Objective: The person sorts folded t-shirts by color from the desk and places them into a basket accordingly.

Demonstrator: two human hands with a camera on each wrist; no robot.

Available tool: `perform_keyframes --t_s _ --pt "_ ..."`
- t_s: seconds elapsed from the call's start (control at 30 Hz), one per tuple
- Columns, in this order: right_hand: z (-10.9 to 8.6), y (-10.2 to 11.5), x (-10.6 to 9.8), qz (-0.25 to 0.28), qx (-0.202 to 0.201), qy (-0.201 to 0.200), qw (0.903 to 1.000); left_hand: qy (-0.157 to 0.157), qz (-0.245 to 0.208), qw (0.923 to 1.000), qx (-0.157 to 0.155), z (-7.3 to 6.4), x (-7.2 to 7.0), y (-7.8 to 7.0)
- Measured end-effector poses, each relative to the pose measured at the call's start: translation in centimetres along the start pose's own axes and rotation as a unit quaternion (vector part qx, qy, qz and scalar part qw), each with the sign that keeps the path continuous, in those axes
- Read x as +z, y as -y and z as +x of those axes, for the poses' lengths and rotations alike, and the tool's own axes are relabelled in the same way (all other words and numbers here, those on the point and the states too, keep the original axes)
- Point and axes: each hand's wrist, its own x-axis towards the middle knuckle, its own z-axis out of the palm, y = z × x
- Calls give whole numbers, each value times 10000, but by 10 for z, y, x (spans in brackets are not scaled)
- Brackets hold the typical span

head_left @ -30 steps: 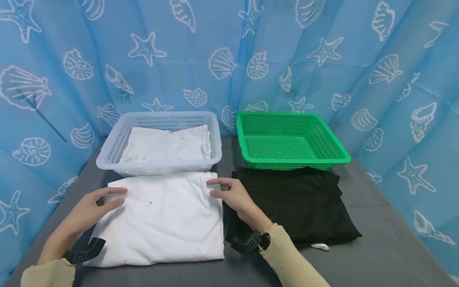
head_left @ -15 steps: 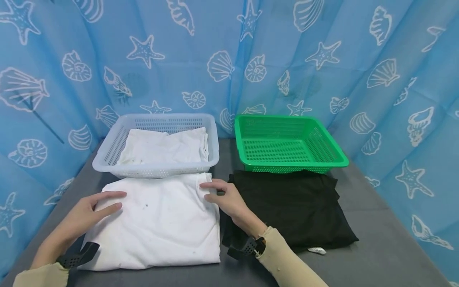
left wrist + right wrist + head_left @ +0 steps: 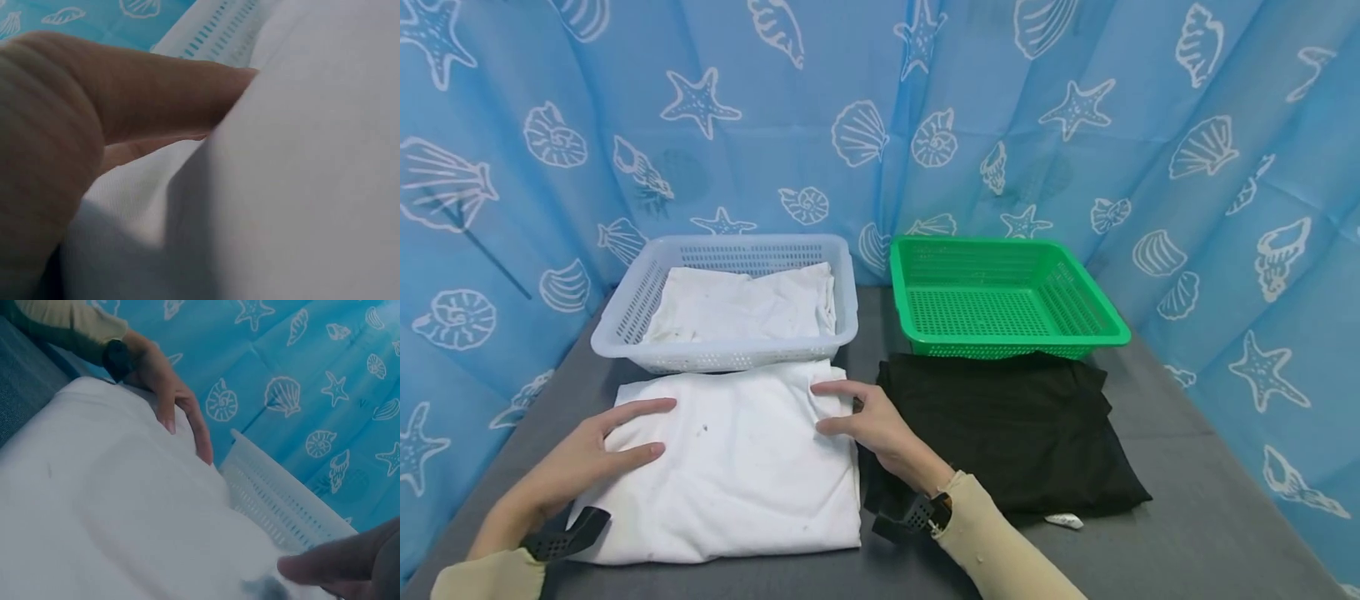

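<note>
In the head view a folded white garment [image 3: 730, 475] with a small dark mark lies flat on the grey table. My left hand [image 3: 591, 458] rests on its left side, thumb and index finger spread apart on the fabric. At the upper right edge, my right hand [image 3: 868, 421] touches the cloth with its fingers extended and a gap between thumb and index. Small creases run in the fabric there. The left wrist view shows a finger [image 3: 175, 94] partly hidden behind a raised white fold. From the right wrist, both hands appear at the cloth's edges.
A white basket [image 3: 722, 358] holding a folded white cloth [image 3: 745, 304] stands directly behind the garment. Right of it is a green basket [image 3: 1015, 342]. In front of that lies a folded black garment [image 3: 1007, 433] with a white tag [image 3: 1064, 521]. A blue seashell curtain [image 3: 865, 75] hangs behind.
My right hand has shifted slightly left over the white garment, and my left hand slightly right, so they are a little closer together. The head view has moved a bit.
</note>
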Motion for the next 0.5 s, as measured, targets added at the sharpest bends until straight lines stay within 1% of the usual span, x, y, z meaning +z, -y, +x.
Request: perform_keyframes --t_s 0.07,0.17,0.3,0.4,0.5 --pt "-1 0 1 -33 -20 -85 10000 -52 34 10000 -40 1 2 -1" --pt "-3 1 1 -207 135 -101 9996 -121 149 9997 -140 2 4 -1" --pt "-4 5 -1 -456 320 190 9983 -261 292 9988 -302 3 5 0" --pt "-3 6 -2 -454 211 522 9974 -354 321 9981 -383 5 5 1" --pt "-2 3 0 -435 13 822 9957 -336 268 9981 -445 6 6 1"
